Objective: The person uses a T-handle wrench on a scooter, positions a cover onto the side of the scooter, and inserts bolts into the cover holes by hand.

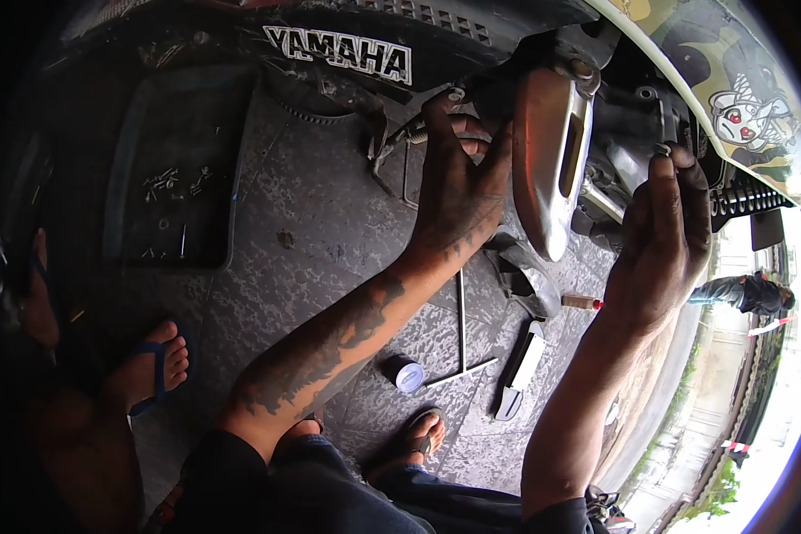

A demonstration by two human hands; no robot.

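My left hand point(461, 173) reaches up under a motorcycle's dark body panel point(222, 40). Its fingers are spread, with the index finger near a bolt point(455, 93) and the thumb beside a long silver part point(538, 169) with a slot. Whether the fingertips press on anything is hard to make out. On the other side of that silver part, my right hand point(658, 236) is closed in a pinch. A small shiny metal piece point(664, 149) shows at its thumb and fingertip, close to the bike's metalwork; its exact kind is unclear.
A black tray point(240, 191) with loose screws stands at left. On the floor lie a T-handle wrench point(462, 325), a round tin point(407, 374), a black-and-white part point(520, 369) and a red-capped tube point(583, 303). Another person's sandalled foot point(158, 363) is at left.
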